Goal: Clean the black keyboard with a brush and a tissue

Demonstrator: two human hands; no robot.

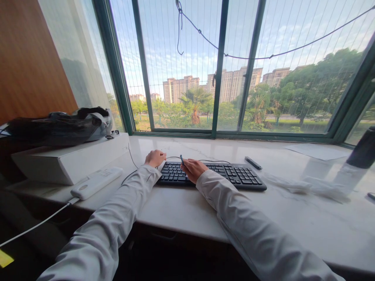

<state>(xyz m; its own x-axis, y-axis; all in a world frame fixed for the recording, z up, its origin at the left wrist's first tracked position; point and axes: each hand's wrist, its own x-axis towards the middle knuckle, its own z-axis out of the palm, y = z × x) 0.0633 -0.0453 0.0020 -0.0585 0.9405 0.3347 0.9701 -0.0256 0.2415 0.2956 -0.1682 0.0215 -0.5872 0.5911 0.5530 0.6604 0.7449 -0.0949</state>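
Note:
A black keyboard point(234, 176) lies flat on the white marble-look counter. My right hand point(194, 169) is over its left half, fingers closed round a slim dark blue stick-like thing point(181, 159). Only the upper end of that thing sticks out; its kind is not clear. At the keyboard's far left corner is my left hand point(155, 158), with the fingers curled in. Whatever these fingers hold, if anything, is hidden. A thin black cable point(174, 157) runs behind the keyboard between the two hands.
To the left, a white power strip point(96, 182) lies beside a white box point(66, 160) with a black headset-like device point(61, 124) on it. On the right are a small black stick point(253, 162), clear plastic wrapping point(307, 185), paper point(316, 151) and a dark cylinder point(363, 150).

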